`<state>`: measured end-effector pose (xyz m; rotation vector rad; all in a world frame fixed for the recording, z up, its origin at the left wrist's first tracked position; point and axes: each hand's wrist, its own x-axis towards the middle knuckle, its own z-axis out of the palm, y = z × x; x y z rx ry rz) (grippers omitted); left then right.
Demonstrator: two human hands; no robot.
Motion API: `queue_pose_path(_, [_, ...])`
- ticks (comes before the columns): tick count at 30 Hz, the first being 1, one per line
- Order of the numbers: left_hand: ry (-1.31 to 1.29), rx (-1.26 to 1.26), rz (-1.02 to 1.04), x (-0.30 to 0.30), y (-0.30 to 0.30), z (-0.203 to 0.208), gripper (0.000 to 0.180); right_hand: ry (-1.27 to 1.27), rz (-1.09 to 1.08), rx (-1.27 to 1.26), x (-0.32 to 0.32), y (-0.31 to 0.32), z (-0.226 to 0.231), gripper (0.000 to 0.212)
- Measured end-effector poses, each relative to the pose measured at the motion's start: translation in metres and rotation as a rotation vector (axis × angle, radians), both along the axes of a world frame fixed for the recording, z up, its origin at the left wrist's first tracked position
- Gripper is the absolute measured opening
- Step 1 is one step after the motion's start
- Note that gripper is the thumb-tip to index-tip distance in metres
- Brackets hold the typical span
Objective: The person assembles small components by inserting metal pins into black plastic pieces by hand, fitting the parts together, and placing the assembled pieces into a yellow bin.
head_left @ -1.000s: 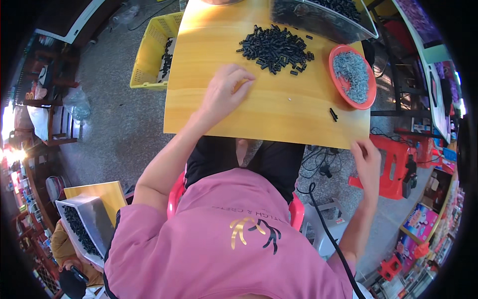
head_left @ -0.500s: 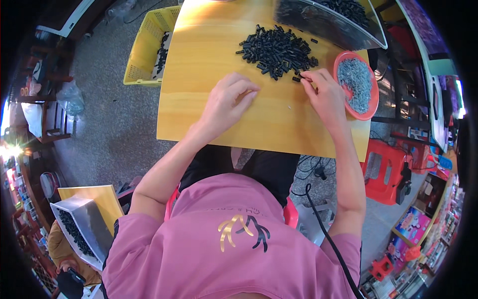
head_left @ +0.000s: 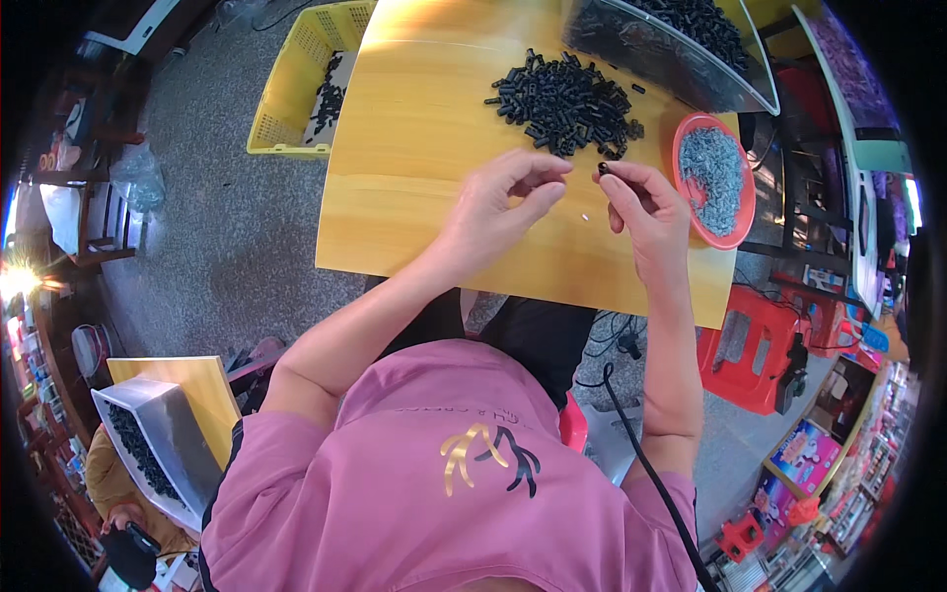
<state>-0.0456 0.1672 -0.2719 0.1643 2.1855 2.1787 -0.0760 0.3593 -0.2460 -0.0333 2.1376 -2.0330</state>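
Observation:
A small black tubular piece (head_left: 603,169) is pinched between the thumb and fingertips of my right hand (head_left: 651,212), just above the table. My left hand (head_left: 498,205) hovers beside it, thumb and forefinger drawn together; whatever may be between them is too small to make out. Beyond both hands lies a heap of similar black pieces (head_left: 567,104). A red bowl (head_left: 747,212) of small silvery-grey parts (head_left: 712,163) stands to the right of my right hand. One tiny pale bit (head_left: 585,217) lies on the wooden tabletop (head_left: 404,197) between my hands.
A clear bin (head_left: 651,74) of black pieces stands at the table's far right. On the floor at left is a yellow crate (head_left: 281,94). Another bin (head_left: 192,419) and a person (head_left: 118,483) are at lower left. A red stool (head_left: 725,360) and black cable (head_left: 641,454) are at right.
My right hand has lifted a black piece from the heap's near edge and drawn it toward me. My left hand has moved right, closer to it. The view has shifted slightly.

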Motion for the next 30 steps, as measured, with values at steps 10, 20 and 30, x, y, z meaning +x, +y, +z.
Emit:
queue_pose_path(10, [0.234, 0.347, -0.095, 0.01, 0.008, 0.014, 0.02, -0.14, 0.054, -0.533, 0.036, -0.014, 0.027, 0.012])
queue_pose_path(20, [-0.18, 0.613, -0.241, 0.012, 0.007, 0.024, 0.02, 0.201, -0.02, 0.01, 0.054, -0.019, 0.041, 0.012])
queue_pose_path(30, [-0.52, 1.04, -0.343, 0.005, 0.01, 0.012, 0.017, 0.14, -0.066, 0.043, 0.043, -0.012, 0.042, 0.022])
